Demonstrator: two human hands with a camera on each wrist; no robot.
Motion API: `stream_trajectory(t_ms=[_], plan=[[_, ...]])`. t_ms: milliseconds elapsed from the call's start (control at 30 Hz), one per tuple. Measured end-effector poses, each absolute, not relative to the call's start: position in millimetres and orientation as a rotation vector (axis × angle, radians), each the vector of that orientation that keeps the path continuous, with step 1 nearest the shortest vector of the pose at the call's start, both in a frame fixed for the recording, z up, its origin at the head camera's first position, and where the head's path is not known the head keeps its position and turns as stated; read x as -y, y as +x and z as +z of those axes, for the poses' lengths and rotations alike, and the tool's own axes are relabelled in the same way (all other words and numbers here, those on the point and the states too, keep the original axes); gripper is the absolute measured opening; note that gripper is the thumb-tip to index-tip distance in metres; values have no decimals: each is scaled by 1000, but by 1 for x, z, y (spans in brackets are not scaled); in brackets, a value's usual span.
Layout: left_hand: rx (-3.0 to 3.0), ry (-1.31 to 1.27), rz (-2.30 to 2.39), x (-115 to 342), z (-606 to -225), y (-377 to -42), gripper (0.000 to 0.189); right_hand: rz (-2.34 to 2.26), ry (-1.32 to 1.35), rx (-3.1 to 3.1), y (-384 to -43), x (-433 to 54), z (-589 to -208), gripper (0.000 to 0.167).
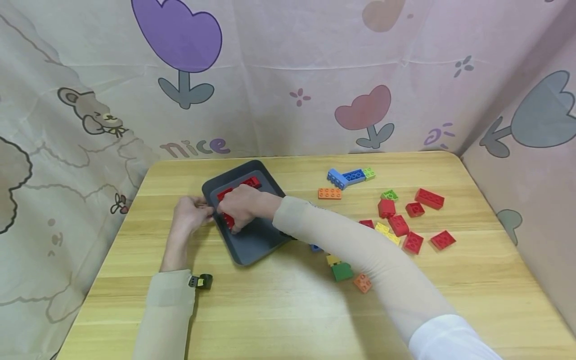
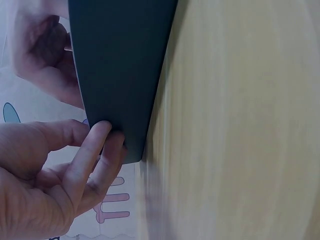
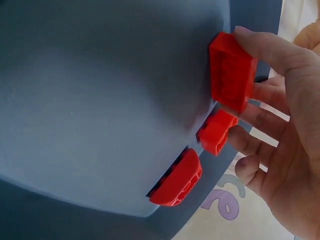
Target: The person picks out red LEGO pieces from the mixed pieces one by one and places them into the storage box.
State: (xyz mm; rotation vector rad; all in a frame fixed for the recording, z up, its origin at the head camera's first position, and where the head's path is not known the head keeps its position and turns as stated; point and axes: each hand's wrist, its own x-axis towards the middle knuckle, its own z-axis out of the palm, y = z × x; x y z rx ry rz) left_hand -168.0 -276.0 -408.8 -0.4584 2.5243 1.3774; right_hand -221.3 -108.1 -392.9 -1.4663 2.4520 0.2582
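Observation:
A dark grey tray [image 1: 263,240] stands on the table, turned at an angle. At its left side my left hand [image 1: 191,215] grips the rim, fingertips against the outer wall [image 2: 120,65]. My right hand [image 1: 245,206] reaches across into the tray and holds a red toy brick [image 3: 232,72] between thumb and fingers, close to the tray's side. Two more red pieces lie along that side: a small red brick [image 3: 216,131] right by the fingers, and a red brick with a curved edge [image 3: 177,179] farther along.
Right of the tray lie several loose red bricks [image 1: 429,198], an orange brick [image 1: 330,193], joined blue bricks [image 1: 353,177] and a green brick [image 1: 342,272]. My right forearm passes over part of this group. A printed cloth [image 1: 279,120] hangs behind the wooden table [image 1: 252,315].

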Motion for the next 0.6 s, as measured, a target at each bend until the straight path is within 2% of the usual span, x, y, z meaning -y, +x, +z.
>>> stream_trajectory(t_ms=[133, 433, 600], plan=[[-2523, -452, 1386, 277, -409, -166, 44, 269, -1466, -2466, -222, 106, -394, 63], [-2510, -451, 1394, 277, -409, -166, 47, 286, -1454, -2470, -221, 96, -393, 92], [-2513, -446, 1387, 276, -409, -167, 47, 293, -1460, -2483, -219, 88, -390, 99]])
